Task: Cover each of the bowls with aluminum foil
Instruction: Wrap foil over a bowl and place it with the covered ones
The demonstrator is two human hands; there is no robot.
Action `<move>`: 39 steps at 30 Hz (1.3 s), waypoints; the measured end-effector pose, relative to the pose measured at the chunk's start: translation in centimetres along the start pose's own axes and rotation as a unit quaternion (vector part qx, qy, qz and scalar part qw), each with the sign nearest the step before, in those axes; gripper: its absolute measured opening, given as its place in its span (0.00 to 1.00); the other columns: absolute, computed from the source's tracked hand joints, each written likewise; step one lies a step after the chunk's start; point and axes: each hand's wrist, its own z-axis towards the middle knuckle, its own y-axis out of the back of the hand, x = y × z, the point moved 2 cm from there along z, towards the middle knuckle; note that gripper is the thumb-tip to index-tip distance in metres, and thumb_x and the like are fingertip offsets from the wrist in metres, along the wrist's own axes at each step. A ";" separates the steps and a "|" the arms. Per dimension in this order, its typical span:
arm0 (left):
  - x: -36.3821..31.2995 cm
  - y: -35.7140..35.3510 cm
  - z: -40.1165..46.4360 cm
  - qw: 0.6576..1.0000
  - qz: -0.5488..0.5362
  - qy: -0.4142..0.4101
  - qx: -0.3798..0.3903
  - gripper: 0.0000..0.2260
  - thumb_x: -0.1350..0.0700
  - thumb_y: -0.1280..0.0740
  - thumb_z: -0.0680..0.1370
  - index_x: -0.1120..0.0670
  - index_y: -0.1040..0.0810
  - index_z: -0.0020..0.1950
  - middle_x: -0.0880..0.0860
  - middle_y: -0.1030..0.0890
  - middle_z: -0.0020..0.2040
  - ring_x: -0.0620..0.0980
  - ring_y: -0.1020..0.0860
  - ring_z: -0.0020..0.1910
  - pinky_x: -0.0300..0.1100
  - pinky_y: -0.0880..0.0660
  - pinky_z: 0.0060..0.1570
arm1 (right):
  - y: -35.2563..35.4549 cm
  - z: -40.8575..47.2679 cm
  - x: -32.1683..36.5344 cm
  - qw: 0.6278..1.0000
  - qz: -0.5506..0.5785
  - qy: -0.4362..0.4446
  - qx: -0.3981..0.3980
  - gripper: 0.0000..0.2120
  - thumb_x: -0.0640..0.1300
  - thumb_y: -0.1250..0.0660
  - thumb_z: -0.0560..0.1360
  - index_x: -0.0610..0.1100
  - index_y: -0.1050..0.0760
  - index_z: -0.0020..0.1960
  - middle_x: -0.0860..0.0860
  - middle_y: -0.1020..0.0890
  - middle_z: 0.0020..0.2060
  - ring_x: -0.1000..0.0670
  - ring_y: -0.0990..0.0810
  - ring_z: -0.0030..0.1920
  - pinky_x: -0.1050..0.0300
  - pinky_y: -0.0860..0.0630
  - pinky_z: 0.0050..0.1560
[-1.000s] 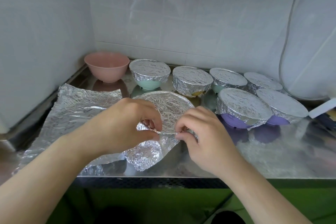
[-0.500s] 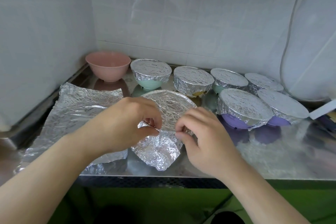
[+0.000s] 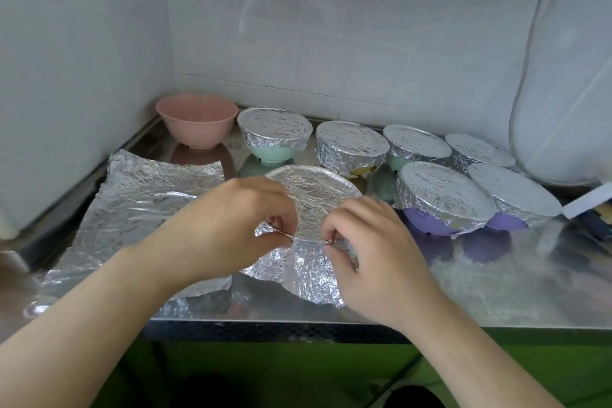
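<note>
A bowl draped in a foil sheet (image 3: pixel 314 195) stands near the counter's front edge, its foil skirt hanging loose toward me. My left hand (image 3: pixel 231 225) pinches the foil at the near rim on the left, and my right hand (image 3: pixel 374 248) pinches it at the near rim on the right. The bowl's own colour is hidden under the foil. A bare pink bowl (image 3: pixel 197 119) stands uncovered at the back left. Several foil-covered bowls fill the back and right, among them a mint one (image 3: pixel 275 132) and a purple one (image 3: pixel 443 199).
A spare crumpled foil sheet (image 3: pixel 149 199) lies flat on the steel counter (image 3: pixel 496 281) at the left, partly under my left arm. Tiled walls close the left and back. A white bag (image 3: pixel 569 76) hangs at the right, with a box corner (image 3: pixel 586 202) below it.
Both hands stay at the near rim of the front bowl, and the foil skirt below them has been drawn lower and smoother against the bowl's side.
</note>
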 end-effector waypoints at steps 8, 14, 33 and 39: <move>0.0 0.1 0.0 1.000 -0.012 0.000 0.009 0.07 0.51 0.20 0.73 0.46 0.16 0.47 0.40 0.20 0.44 0.38 0.21 0.47 0.38 0.23 0.47 | -0.7 0.4 0.0 1.000 0.003 0.008 -0.018 0.11 0.39 0.23 0.77 0.46 0.24 0.43 0.57 0.24 0.42 0.49 0.26 0.47 0.48 0.27 0.53; 0.2 0.0 0.0 1.000 0.019 0.006 -0.006 0.08 0.53 0.19 0.72 0.46 0.16 0.45 0.40 0.20 0.42 0.40 0.22 0.45 0.45 0.22 0.43 | -0.3 0.3 0.0 1.000 0.006 0.002 -0.008 0.09 0.40 0.24 0.74 0.47 0.25 0.45 0.56 0.25 0.43 0.49 0.26 0.48 0.47 0.27 0.53; 0.1 -0.7 0.2 1.000 -0.015 0.006 -0.009 0.08 0.54 0.19 0.72 0.47 0.16 0.45 0.41 0.20 0.42 0.41 0.22 0.45 0.39 0.24 0.45 | -1.0 0.6 0.4 0.999 0.008 0.016 -0.032 0.09 0.44 0.23 0.77 0.46 0.23 0.44 0.57 0.23 0.43 0.50 0.25 0.48 0.49 0.29 0.53; 0.5 0.1 0.0 1.000 -0.020 0.023 0.005 0.08 0.52 0.19 0.71 0.46 0.16 0.44 0.41 0.19 0.43 0.39 0.21 0.46 0.28 0.30 0.44 | -0.7 0.5 0.0 0.999 -0.003 0.010 -0.039 0.11 0.40 0.22 0.75 0.46 0.24 0.43 0.58 0.25 0.42 0.50 0.26 0.47 0.46 0.27 0.52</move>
